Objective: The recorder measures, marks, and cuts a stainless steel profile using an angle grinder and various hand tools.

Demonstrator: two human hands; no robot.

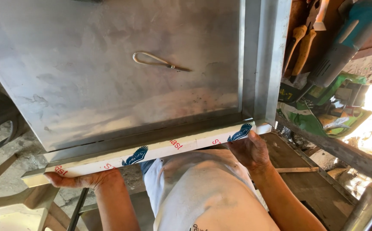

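Both hands, left hand [81, 179] and right hand [248, 149], clamp the film-wrapped metal frame [151, 152] from beneath at its near edge; looks stiff, heavy, sharp-edged, so grip near the corners.

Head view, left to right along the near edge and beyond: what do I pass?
Left hand under the white film-covered strip → right hand at the strip's other end → orange-handled pliers → teal power tool.
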